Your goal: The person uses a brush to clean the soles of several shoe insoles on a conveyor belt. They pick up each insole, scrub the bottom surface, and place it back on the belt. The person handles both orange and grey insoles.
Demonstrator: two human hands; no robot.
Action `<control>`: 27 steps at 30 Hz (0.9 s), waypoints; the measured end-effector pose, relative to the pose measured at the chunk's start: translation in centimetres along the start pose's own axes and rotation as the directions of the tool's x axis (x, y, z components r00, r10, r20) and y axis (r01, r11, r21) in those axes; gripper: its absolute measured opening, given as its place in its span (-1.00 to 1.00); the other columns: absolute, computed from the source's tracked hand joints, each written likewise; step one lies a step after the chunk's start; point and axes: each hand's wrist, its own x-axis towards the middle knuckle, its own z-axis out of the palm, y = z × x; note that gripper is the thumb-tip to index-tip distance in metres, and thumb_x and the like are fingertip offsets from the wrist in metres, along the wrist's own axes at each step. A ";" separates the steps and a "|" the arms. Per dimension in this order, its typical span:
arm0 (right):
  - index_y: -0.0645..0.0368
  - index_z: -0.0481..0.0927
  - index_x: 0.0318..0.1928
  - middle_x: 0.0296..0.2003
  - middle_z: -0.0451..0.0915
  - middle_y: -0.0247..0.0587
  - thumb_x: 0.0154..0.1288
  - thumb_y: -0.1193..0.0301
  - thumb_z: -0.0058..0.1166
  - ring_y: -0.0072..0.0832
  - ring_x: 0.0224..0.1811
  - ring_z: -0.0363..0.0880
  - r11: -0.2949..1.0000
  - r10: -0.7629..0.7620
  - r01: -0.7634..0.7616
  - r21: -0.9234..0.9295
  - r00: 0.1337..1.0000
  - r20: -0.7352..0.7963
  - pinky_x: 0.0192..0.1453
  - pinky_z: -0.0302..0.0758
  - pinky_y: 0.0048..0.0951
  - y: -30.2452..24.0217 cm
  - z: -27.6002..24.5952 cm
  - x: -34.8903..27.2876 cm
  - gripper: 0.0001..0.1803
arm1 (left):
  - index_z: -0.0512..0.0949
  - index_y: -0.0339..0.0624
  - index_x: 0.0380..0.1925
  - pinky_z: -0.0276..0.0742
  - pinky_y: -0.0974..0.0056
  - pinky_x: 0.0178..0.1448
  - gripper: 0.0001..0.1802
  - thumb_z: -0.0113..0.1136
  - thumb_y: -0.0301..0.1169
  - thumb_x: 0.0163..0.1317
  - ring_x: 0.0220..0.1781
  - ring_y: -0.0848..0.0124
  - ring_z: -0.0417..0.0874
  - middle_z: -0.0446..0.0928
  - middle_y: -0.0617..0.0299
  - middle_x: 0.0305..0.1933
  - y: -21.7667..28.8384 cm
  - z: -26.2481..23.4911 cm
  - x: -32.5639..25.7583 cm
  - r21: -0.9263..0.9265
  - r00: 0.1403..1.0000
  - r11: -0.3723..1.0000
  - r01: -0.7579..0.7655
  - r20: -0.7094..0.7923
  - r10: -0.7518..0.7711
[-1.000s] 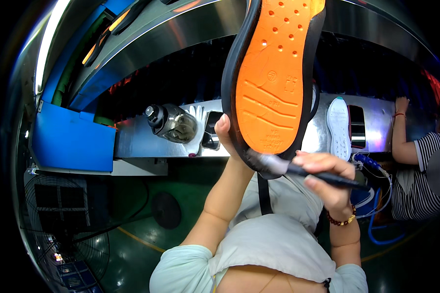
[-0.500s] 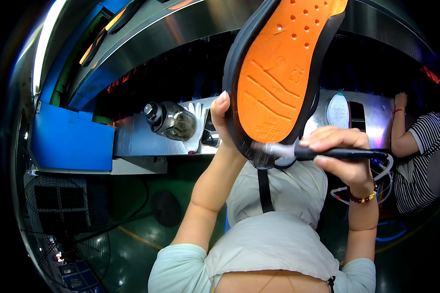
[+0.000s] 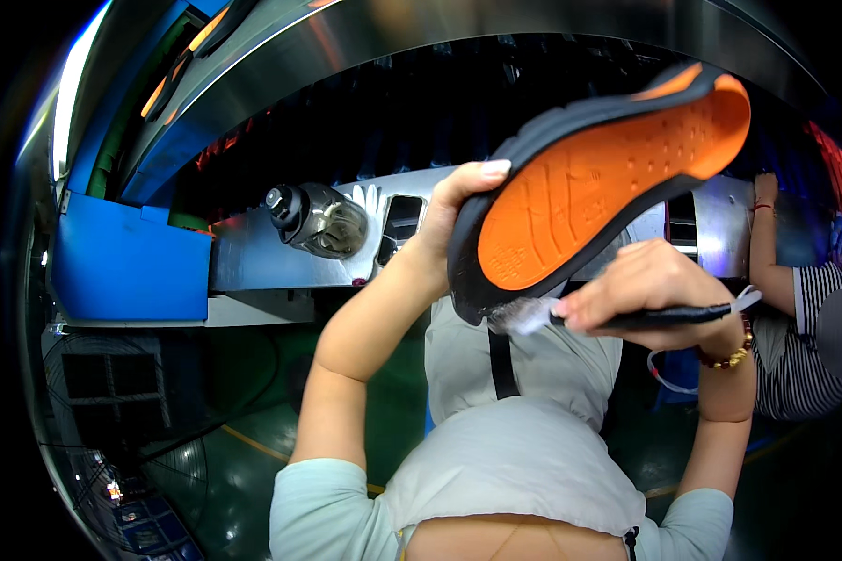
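Tilted further right now, the orange-soled shoe (image 3: 608,178) sits gripped in the left hand (image 3: 454,210) — right hand (image 3: 650,285) clenches a brush (image 3: 617,316), bristles touching its heel edge.

We hold an orange shoe sole up and brush its heel edge.

Our left hand (image 3: 444,220) grips the black-rimmed sole (image 3: 589,187) by its edge; our right hand (image 3: 650,285) clasps a dark-handled brush (image 3: 627,318), its pale bristles touching the sole's lower end. A metal jar (image 3: 318,220) lies on the steel bench (image 3: 253,262) behind, and a person's striped sleeve (image 3: 809,327) shows at right.
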 end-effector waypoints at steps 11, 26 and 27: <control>0.22 0.58 -0.37 -0.37 0.60 -0.11 -0.04 0.56 0.10 -0.28 -0.27 0.59 0.981 0.190 -0.177 -0.082 0.960 0.207 -0.19 0.50 -0.44 -0.6 -1.1 -1.6 -0.85 | 0.45 -0.39 -0.21 0.54 0.37 -0.30 -0.55 0.08 -0.23 -0.02 -0.40 0.33 0.59 0.54 -0.02 -0.33 -1.4 -0.9 -2.0 0.168 0.881 0.920 0.355 -0.389 -0.269; 0.21 0.57 -0.36 -0.32 0.60 -0.17 -0.08 0.60 0.16 -0.32 -0.24 0.58 0.939 0.297 -0.242 -0.242 0.928 0.224 -0.16 0.50 -0.45 1.4 -1.4 -3.9 -0.82 | 0.41 -0.42 -0.14 0.54 0.28 -0.16 -0.51 0.08 -0.27 -0.04 -0.27 0.25 0.59 0.52 -0.07 -0.22 -1.7 -4.6 -4.3 -0.008 0.914 0.964 0.264 -0.317 -0.253; 0.20 0.59 -0.36 -0.32 0.61 -0.22 -0.12 0.60 0.19 -0.37 -0.27 0.60 0.922 0.311 -0.231 -0.313 0.920 0.239 -0.16 0.50 -0.49 0.9 -1.3 -3.9 -0.80 | 0.41 -0.41 -0.13 0.54 0.27 -0.15 -0.49 0.08 -0.26 -0.04 -0.26 0.25 0.59 0.52 -0.07 -0.22 -1.7 -5.1 -4.5 -0.031 0.914 0.967 0.251 -0.321 -0.248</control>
